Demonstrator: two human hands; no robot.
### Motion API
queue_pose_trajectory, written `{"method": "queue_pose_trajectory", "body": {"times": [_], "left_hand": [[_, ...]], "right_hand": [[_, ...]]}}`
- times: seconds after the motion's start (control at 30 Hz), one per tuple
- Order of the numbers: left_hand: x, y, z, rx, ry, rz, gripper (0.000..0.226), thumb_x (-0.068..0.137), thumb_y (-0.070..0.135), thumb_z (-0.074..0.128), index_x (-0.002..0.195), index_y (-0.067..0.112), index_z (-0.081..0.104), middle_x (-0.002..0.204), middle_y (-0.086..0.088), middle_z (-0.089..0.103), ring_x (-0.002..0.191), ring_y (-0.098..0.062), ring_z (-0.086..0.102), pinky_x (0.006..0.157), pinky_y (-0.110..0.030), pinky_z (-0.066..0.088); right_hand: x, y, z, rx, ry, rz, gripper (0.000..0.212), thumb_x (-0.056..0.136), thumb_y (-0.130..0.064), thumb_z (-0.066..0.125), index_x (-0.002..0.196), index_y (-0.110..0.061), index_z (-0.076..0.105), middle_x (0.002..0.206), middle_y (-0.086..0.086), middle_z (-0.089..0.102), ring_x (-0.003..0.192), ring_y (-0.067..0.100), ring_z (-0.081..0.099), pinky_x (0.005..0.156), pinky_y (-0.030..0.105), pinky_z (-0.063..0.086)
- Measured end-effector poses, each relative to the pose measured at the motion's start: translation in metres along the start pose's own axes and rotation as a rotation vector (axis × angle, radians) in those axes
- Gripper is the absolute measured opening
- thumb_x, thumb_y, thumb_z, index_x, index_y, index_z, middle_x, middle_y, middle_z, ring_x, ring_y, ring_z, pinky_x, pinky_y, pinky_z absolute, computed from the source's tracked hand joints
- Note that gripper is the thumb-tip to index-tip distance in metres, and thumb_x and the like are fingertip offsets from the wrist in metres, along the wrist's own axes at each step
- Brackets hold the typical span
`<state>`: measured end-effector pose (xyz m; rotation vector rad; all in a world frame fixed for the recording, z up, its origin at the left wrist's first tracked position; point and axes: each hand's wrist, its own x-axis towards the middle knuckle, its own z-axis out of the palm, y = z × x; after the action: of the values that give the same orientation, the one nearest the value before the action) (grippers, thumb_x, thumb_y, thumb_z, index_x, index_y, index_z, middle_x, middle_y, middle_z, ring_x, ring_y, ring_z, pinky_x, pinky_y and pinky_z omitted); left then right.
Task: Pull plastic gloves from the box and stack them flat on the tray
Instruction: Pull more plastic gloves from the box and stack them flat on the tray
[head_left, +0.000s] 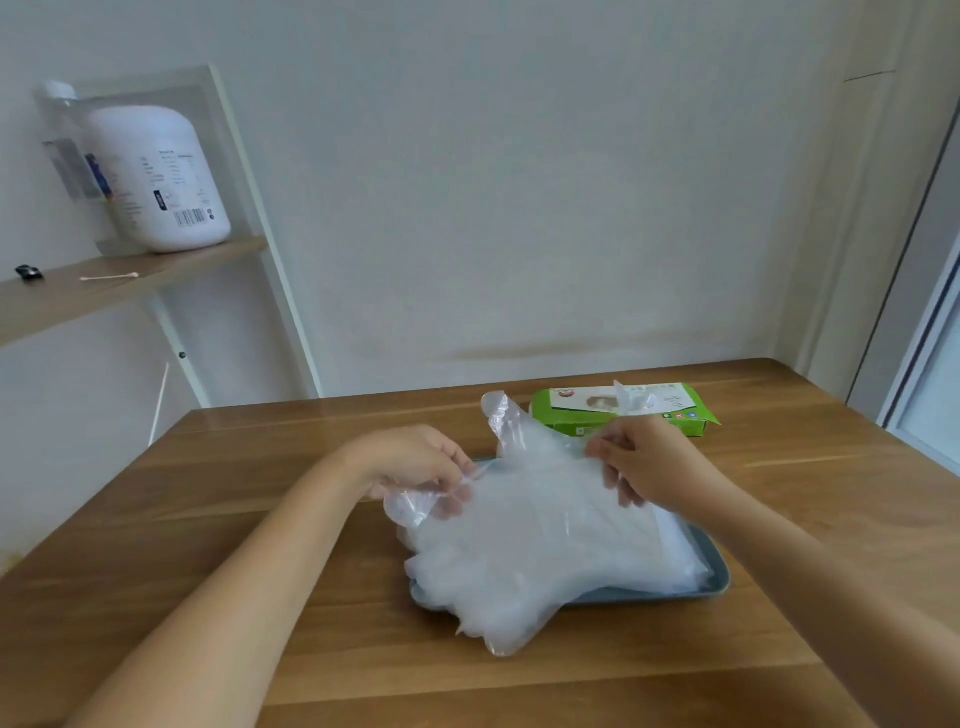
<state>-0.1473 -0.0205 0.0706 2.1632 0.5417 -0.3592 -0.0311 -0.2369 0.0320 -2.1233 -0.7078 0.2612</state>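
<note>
A clear plastic glove (530, 478) is stretched between my two hands above the grey-blue tray (719, 579). My left hand (415, 460) pinches its left edge. My right hand (641, 460) pinches its right edge, fingers curled. Under it a stack of clear gloves (545, 561) lies on the tray, and the fingers of the stack hang over the tray's front left rim. Behind the tray sits the green glove box (623, 415), with another glove (631, 397) poking up out of its top slot.
The wooden table (260, 493) meets a white wall at the back. To the left, a wooden shelf (104, 286) carries a white jug (156, 179), a cotton swab (109, 277) and a small black object (28, 272). A window frame (924, 332) runs along the right.
</note>
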Motion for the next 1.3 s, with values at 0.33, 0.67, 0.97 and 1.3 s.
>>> {"method": "queue_pose_trajectory", "body": {"times": [0.33,0.67,0.97,1.3], "left_hand": [[0.027,0.006,0.027,0.606,0.618,0.034,0.013,0.089,0.007,0.047,0.083,0.01,0.059,0.091,-0.01,0.065,0.076,-0.021,0.056,0.063,-0.031,0.045],[0.041,0.003,0.104,0.431,0.286,0.376,0.044,0.103,0.03,0.041,0.145,0.017,0.041,0.142,-0.002,0.051,0.128,-0.012,0.048,0.104,-0.022,0.033],[0.061,-0.028,0.107,0.572,0.145,0.369,0.055,0.104,0.041,0.024,0.154,0.019,0.018,0.162,0.002,0.012,0.149,-0.01,0.006,0.121,-0.036,0.0],[0.049,-0.036,0.097,0.673,0.03,0.223,0.108,0.079,0.078,0.043,0.151,0.025,-0.017,0.158,0.008,-0.025,0.143,-0.005,-0.024,0.118,-0.047,-0.015]], "right_hand": [[0.013,0.047,0.008,-0.21,0.029,0.044,0.021,0.096,-0.017,0.05,0.092,-0.011,0.07,0.066,-0.005,0.062,0.059,0.009,0.055,0.055,0.022,0.04],[0.013,0.058,0.017,-0.295,0.12,0.045,0.019,0.095,-0.024,0.048,0.095,-0.018,0.066,0.083,-0.002,0.061,0.082,0.026,0.06,0.064,0.03,0.042],[-0.007,0.022,0.041,-0.328,-0.151,-0.432,0.052,0.09,0.009,0.041,0.135,-0.016,0.051,0.136,-0.001,0.053,0.126,0.015,0.048,0.101,0.014,0.031],[-0.008,0.058,0.027,-0.738,-0.496,-0.293,0.078,0.086,-0.067,0.018,0.15,-0.033,-0.012,0.157,-0.008,-0.02,0.144,0.012,-0.019,0.111,0.025,-0.013]]}}
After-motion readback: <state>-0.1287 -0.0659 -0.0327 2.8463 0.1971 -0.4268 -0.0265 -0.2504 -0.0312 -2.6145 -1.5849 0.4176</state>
